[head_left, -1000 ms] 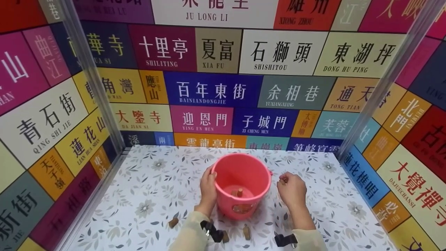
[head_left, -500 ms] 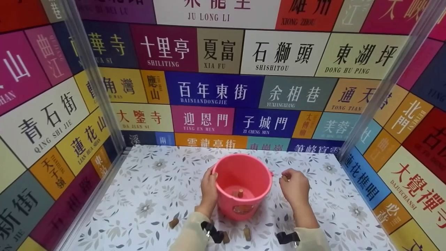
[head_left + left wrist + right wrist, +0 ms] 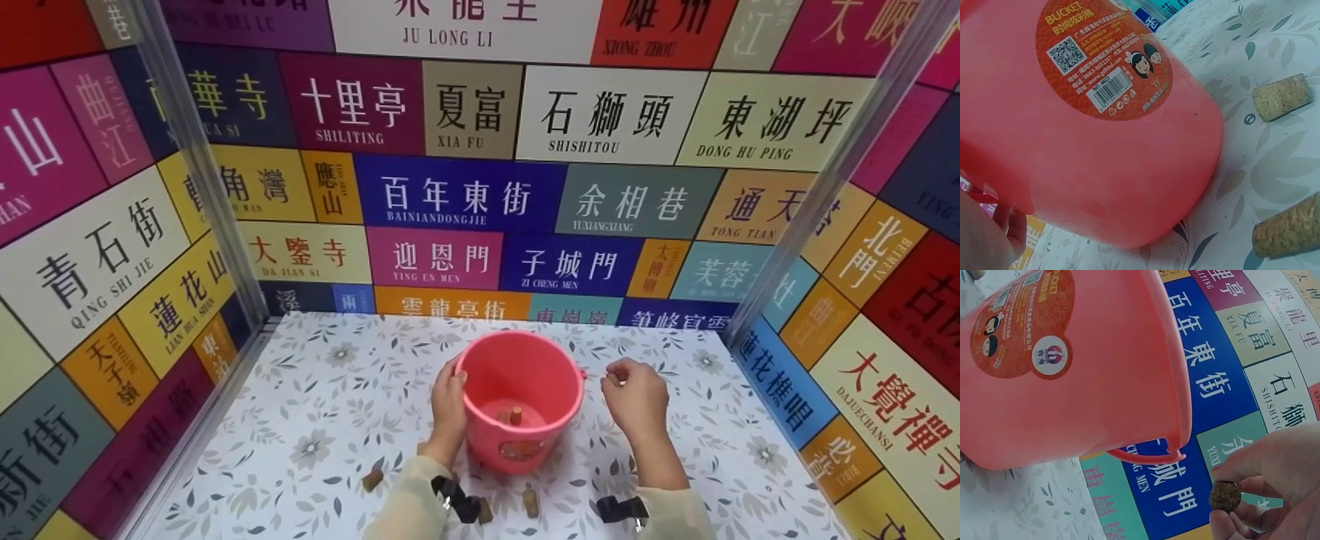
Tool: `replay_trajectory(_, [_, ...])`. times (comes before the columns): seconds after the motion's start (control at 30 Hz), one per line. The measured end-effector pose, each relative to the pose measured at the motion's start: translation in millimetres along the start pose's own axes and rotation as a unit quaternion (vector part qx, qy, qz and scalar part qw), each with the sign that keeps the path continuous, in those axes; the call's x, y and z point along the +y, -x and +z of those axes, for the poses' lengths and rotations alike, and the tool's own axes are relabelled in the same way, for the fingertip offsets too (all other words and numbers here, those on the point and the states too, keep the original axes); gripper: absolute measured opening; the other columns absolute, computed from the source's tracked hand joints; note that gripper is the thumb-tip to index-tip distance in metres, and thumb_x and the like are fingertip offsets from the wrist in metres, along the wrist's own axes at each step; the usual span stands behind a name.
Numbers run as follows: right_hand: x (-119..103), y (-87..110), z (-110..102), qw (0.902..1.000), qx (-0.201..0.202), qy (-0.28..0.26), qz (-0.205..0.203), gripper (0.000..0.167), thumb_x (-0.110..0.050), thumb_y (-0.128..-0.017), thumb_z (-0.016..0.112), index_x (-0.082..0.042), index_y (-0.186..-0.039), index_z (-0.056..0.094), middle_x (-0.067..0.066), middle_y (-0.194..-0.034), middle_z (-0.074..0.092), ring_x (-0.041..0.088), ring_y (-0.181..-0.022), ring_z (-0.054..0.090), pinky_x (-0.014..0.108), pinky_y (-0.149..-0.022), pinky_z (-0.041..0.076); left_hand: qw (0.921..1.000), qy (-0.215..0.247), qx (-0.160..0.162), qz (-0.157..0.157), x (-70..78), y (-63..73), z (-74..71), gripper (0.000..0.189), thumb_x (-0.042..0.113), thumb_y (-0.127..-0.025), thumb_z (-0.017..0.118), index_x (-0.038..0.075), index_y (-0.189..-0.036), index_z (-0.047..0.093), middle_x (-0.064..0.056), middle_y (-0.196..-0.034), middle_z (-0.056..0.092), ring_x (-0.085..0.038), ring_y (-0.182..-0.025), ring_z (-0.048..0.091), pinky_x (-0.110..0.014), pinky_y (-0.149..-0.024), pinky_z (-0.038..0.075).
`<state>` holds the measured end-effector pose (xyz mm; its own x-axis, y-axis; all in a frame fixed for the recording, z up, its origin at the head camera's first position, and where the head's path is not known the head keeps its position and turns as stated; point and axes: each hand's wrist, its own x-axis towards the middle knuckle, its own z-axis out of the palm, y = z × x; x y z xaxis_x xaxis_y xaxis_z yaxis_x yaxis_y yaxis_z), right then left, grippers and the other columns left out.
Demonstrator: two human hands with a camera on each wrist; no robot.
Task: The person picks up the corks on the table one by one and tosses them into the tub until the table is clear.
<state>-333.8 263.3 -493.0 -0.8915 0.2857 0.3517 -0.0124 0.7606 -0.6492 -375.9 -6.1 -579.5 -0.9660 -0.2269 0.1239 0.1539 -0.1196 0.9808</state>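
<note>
Wall sign (image 3: 611, 112) "SHISHITOU" behind a pink bucket (image 3: 525, 367), sticker (image 3: 1106, 67) "BUCKET".

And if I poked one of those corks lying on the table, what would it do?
A cork like this would probably roll, since it's a little cylinder lying on its side. Its grainy, speckled surface suggests it's light and not very slippery. It's likely fairly firm too: the pinched cork in the right hand has an end that looks round, not squashed.

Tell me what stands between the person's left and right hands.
The pink bucket, as the head view shows: the left hand grips its rim; the right hand, pinching a cork, is apart from it on the other side.
</note>
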Motion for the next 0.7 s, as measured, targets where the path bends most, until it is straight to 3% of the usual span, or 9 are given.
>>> replay_trajectory(0.27, [-8.0,1.0,1.2,1.0,0.004,-0.006,-0.007,0.017,-0.011,-0.09,0.07,-0.001,-0.101,0.078,0.021,-0.101,0.076,0.041,-0.098,0.071,0.057,-0.089,0.053,0.9999,-0.004,-0.003,-0.014,-0.4,-0.7,0.0,0.046,0.019,-0.108,0.044,0.009,-0.151,0.058,-0.012,-0.153,0.062,-0.032,-0.142,0.058,-0.051,-0.12,0.047])
replay_trajectory(0.7, [-21.2,0.5,5.0,0.9997,0.011,-0.021,-0.01,0.016,-0.01,-0.089,0.07,-0.001,-0.1,0.078,0.02,-0.099,0.078,0.04,-0.097,0.072,0.057,-0.088,0.054,0.9998,0.016,0.0,-0.012,1.1,-0.3,1.8,0.047,0.017,-0.108,0.044,0.005,-0.151,0.057,-0.016,-0.154,0.06,-0.035,-0.143,0.057,-0.053,-0.121,0.046])
